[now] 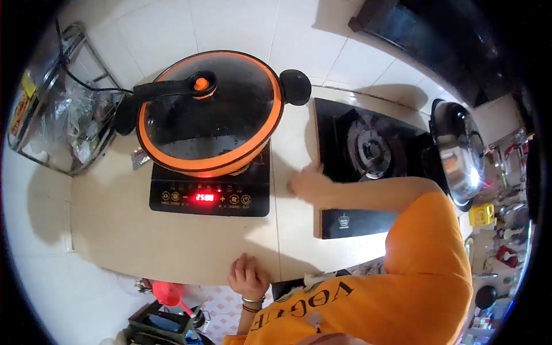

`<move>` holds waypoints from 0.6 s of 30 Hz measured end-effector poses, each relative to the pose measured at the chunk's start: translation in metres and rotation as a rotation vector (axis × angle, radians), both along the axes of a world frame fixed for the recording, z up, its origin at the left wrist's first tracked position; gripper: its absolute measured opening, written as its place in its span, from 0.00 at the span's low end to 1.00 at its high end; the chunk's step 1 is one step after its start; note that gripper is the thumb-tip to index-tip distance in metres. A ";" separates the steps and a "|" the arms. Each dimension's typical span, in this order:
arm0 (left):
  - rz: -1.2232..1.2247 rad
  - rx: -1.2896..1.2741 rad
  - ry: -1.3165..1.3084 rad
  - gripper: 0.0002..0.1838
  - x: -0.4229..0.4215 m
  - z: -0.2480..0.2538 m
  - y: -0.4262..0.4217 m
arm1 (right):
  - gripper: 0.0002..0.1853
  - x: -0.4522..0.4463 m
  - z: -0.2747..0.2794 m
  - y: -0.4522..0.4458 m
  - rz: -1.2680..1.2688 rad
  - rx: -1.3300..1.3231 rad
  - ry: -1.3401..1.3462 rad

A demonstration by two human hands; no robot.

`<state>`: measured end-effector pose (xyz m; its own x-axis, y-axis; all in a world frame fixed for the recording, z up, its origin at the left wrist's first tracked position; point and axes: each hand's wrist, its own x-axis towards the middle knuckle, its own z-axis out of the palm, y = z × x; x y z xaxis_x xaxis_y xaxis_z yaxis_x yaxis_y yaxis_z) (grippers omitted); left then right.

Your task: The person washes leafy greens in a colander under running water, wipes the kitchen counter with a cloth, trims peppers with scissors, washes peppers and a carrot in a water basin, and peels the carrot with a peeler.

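Observation:
My left hand (248, 278) rests at the front edge of the counter, its fingers curled in and nothing visible in them. A bracelet and a dark band circle that wrist. My right hand (306, 184) reaches over the counter between the induction cooker (167, 208) and the gas stove (339, 221). Motion blurs its fingers, so I cannot tell whether it holds anything. On the induction cooker, whose red display is lit, stands an orange wok (253, 154). A dark glass lid (230, 123) with an orange rim and knob covers the wok.
A metal rack (72, 171) with plastic bags stands at the back left. Beyond the gas stove is a shiny metal pot or lid (460, 164), with a yellow container (482, 215) nearby. A red plastic strainer or ladle (168, 293) sits below the counter's left edge.

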<state>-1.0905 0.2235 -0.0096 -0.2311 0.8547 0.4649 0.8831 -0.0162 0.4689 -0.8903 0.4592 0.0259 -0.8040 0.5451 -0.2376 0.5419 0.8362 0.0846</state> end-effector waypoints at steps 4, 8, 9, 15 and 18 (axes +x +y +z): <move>0.008 0.013 0.025 0.12 0.000 0.003 0.003 | 0.09 -0.017 0.063 0.068 -0.147 -0.038 -0.338; 0.005 -0.006 0.012 0.12 0.000 0.001 0.000 | 0.19 0.038 0.034 0.229 -0.512 0.025 -0.192; 0.008 -0.019 0.005 0.12 0.002 0.001 -0.002 | 0.19 0.046 0.020 0.230 -0.508 0.014 -0.201; -0.002 -0.022 -0.012 0.12 -0.002 0.003 0.003 | 0.18 0.025 0.014 0.126 -0.657 0.045 -0.206; 0.033 -0.009 -0.008 0.13 0.000 0.000 0.000 | 0.17 -0.015 0.040 0.015 -0.566 0.047 -0.325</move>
